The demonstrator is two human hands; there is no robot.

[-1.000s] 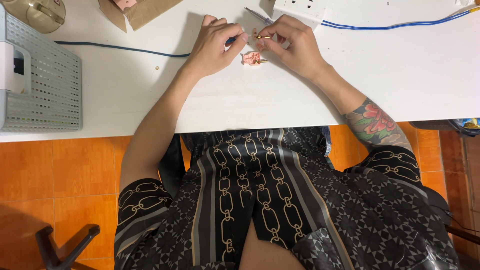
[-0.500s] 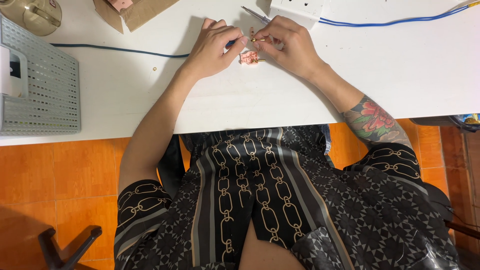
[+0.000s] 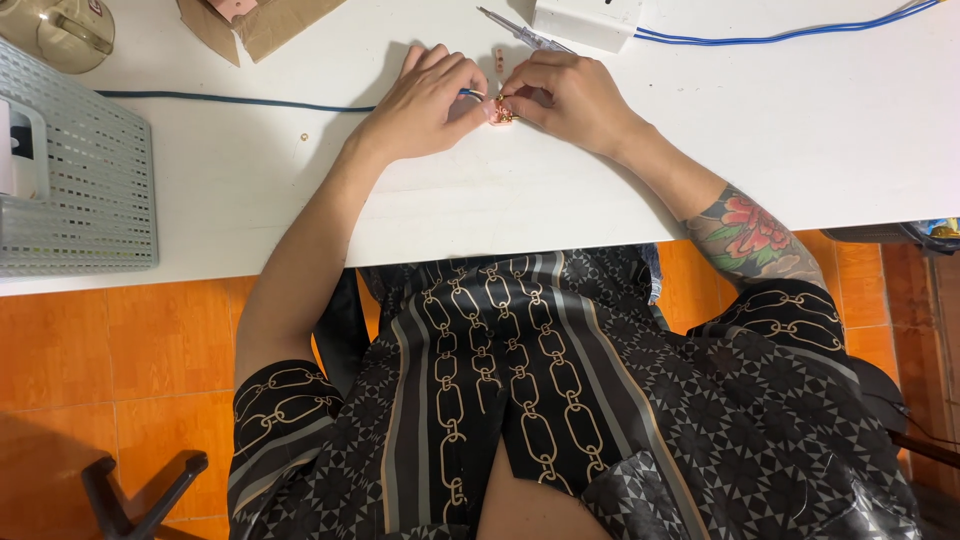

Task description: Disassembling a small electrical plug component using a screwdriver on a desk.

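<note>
A small gold part [image 3: 502, 113] is pinched between both hands, left hand [image 3: 425, 100] and right hand [image 3: 570, 98], on the white table [image 3: 800, 150]. A screwdriver [image 3: 515, 28] and white box [image 3: 585, 18] are seen just behind it. The part is mostly hidden by fingers.

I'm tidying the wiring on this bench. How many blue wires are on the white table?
2. One blue wire runs from the left edge to the left hand. Another blue wire runs from the white box to the upper right corner. Others may be hidden.
</note>
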